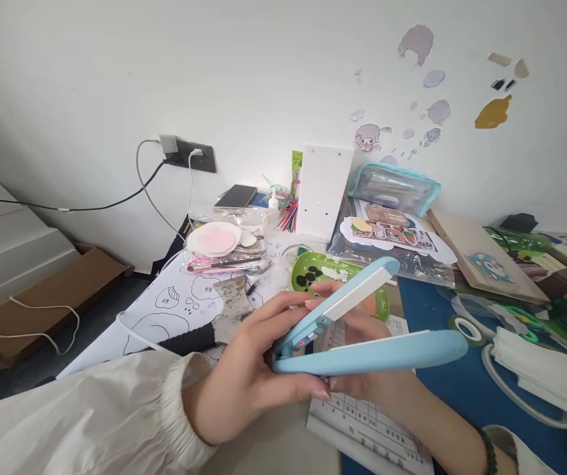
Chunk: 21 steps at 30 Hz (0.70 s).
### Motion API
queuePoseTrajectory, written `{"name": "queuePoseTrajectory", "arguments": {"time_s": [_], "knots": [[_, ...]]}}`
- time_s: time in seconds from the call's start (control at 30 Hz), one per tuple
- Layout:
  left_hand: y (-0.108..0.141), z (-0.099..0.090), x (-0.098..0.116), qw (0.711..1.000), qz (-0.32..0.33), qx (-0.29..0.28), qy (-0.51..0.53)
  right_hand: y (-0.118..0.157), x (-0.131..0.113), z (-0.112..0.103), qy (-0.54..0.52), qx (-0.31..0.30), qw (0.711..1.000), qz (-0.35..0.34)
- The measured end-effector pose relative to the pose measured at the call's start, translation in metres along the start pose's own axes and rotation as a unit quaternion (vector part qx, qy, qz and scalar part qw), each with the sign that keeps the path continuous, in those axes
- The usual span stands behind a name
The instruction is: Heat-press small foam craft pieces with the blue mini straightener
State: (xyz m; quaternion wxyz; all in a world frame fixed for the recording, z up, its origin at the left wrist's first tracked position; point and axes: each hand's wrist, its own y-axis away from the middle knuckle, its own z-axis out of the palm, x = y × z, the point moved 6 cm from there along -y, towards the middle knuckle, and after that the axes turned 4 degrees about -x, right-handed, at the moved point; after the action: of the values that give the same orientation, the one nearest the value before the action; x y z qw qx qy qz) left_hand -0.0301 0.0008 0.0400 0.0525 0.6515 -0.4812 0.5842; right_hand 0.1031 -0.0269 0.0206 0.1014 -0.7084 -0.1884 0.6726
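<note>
A small light-blue hair straightener (367,356) is held up over the desk, its two arms spread apart in a V that points right. White plates line the inner sides, and a tiny red light glows near the hinge. My left hand (243,369) wraps the hinge end, with the thumb underneath and the fingers on top. From the far side my right hand (379,392) also grips it, thumb against the lower arm; its fingers are partly hidden behind the straightener. Behind the hands lies a green tray (305,264) with black and white cut-out pieces.
Printed paper (362,435) lies beneath my hands. A scraper with a black handle (233,303) rests on line-drawing sheets (164,303) at left. Bagged craft pieces (214,241) and a white upright panel (323,191) stand behind. Tape (466,330) and green-handled scissors (523,320) are at right.
</note>
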Motion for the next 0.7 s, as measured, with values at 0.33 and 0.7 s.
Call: {"name": "queuePoseTrajectory", "arguments": {"time_s": [0.33,0.7], "knots": [[0.001,-0.007,-0.01,0.994,-0.093,0.051,0.032,0.005,0.007,-0.01,-0.202,0.071,0.973,0.086],[0.001,-0.018,-0.023,0.933,-0.176,0.161,0.269,0.007,0.008,-0.009,-0.346,0.133,0.917,0.149]]}}
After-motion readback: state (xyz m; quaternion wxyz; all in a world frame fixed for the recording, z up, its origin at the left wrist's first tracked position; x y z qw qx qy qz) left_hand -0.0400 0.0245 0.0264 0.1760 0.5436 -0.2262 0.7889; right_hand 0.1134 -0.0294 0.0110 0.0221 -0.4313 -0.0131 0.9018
